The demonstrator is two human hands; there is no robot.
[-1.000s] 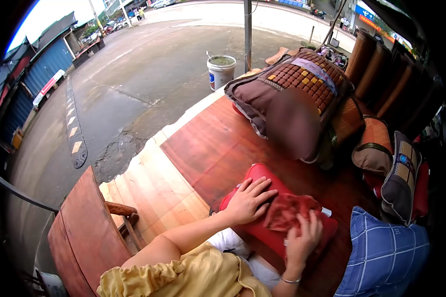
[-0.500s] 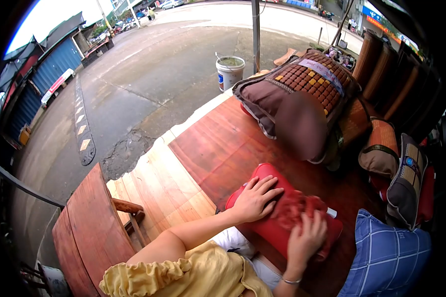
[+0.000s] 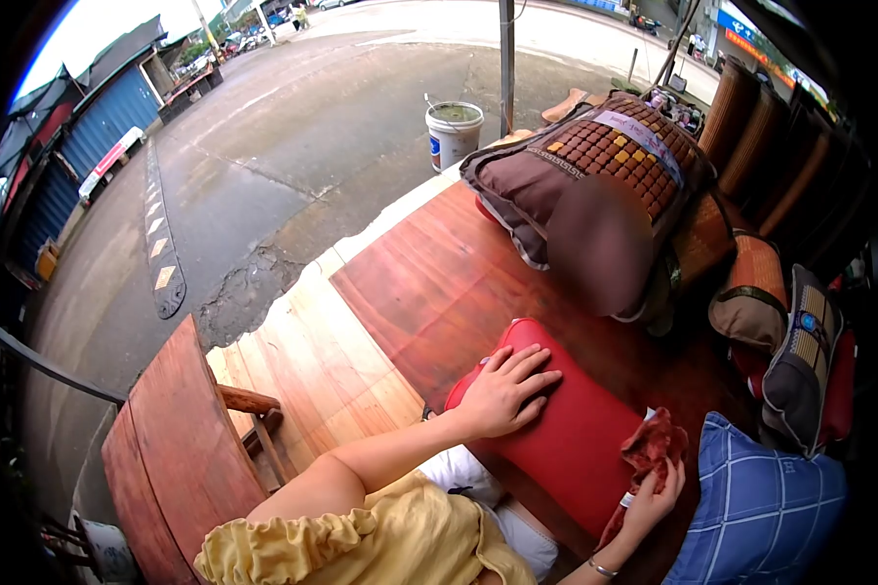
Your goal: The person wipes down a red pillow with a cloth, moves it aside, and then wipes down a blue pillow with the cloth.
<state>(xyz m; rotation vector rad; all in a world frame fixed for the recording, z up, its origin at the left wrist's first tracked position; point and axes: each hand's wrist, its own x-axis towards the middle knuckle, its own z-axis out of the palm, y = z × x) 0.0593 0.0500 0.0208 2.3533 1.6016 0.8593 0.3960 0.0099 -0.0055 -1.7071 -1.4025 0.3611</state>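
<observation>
A smooth red pillow (image 3: 578, 421) lies on the reddish-brown wooden table in front of me. My left hand (image 3: 505, 392) rests flat on its far left part, fingers stretched out and spread. At the pillow's right end, my right hand (image 3: 657, 497) grips a crumpled dark red cloth (image 3: 656, 447) with a small white tag. The cloth hangs over the right edge of the pillow, and part of it droops below the hand. A bracelet circles the right wrist.
Close on the right lies a blue checked pillow (image 3: 759, 502). Beyond the red pillow sits a large brown bundle with a beaded mat (image 3: 619, 146). More pillows (image 3: 798, 361) and rolled mats (image 3: 727, 112) stand at right. A wooden bench (image 3: 180, 419) is at left, a white bucket (image 3: 454, 136) beyond the table.
My right hand has moved right with the cloth, from the middle of the red pillow to its right end, baring the surface. My left hand stays in place.
</observation>
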